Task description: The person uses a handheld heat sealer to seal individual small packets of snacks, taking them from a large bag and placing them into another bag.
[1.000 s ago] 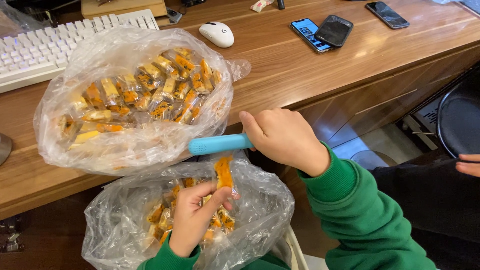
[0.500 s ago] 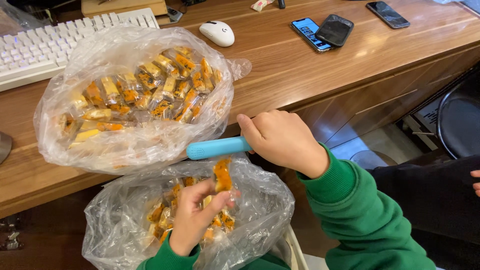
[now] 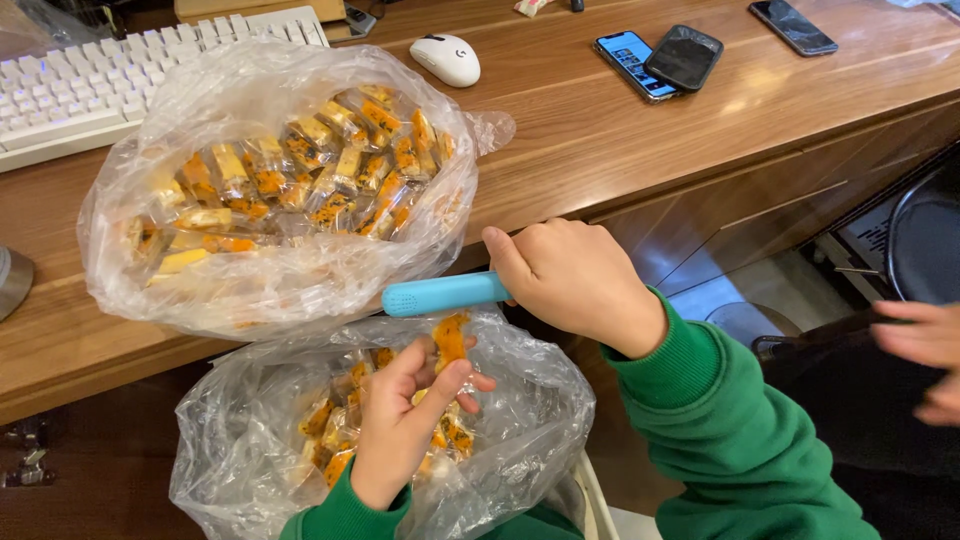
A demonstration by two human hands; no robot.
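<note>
Mostly wooden desk (image 3: 620, 150), keyboard (image 3: 90, 90), mouse (image 3: 446, 59), phones (image 3: 660, 62)

A wooden table (image 3: 620, 130) with drawer fronts (image 3: 760, 215) below its edge; right of it, pale floor (image 3: 770, 290) and a dark round chair (image 3: 925, 240).

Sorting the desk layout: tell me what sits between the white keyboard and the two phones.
In the head view, a white mouse lies on the wooden desk between the keyboard and the two phones; bare wood fills the rest.
</note>
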